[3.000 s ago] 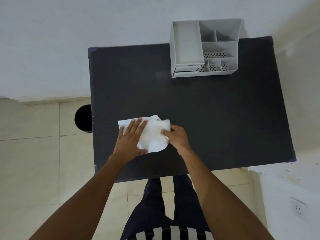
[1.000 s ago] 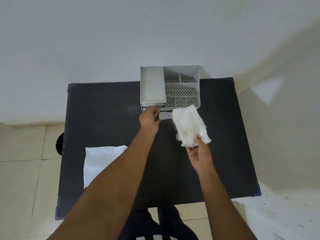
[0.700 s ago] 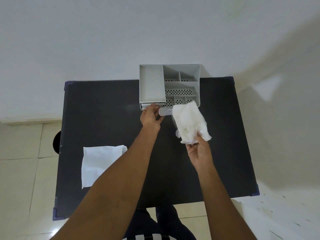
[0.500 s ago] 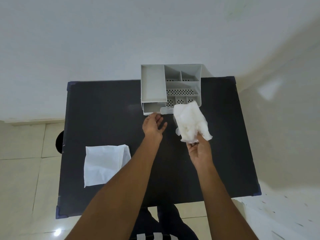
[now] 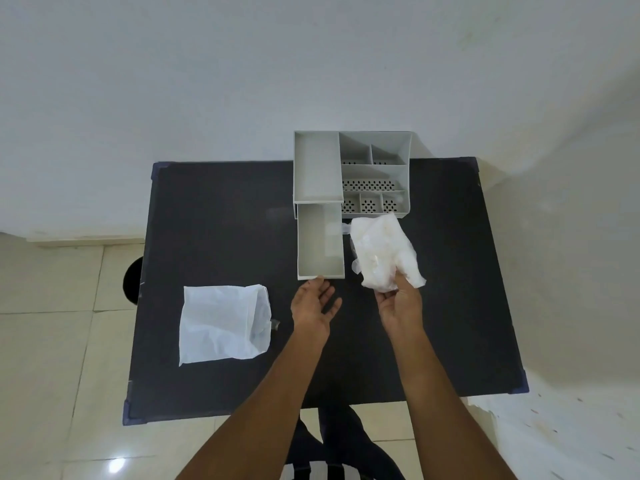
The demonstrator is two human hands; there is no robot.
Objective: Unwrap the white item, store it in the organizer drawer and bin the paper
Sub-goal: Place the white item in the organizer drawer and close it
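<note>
My right hand (image 5: 398, 306) holds the white item (image 5: 381, 251), a crumpled translucent bundle, above the table just right of the drawer. The grey organizer (image 5: 374, 171) stands at the table's far edge against the wall. Its drawer (image 5: 320, 242) is pulled far out toward me and looks empty. My left hand (image 5: 313, 304) hovers palm up with fingers apart, its fingertips at the drawer's front edge. The white paper wrapper (image 5: 223, 323) lies flat on the left part of the table.
The black table (image 5: 450, 289) has blue corner caps. A round black bin (image 5: 133, 280) stands on the tiled floor beside the table's left edge, partly hidden by it. A white wall rises right behind the organizer.
My left hand has pulled the drawer out toward me and let go of it. My right hand keeps the white item beside the drawer. The paper wrapper has stayed on the left.
</note>
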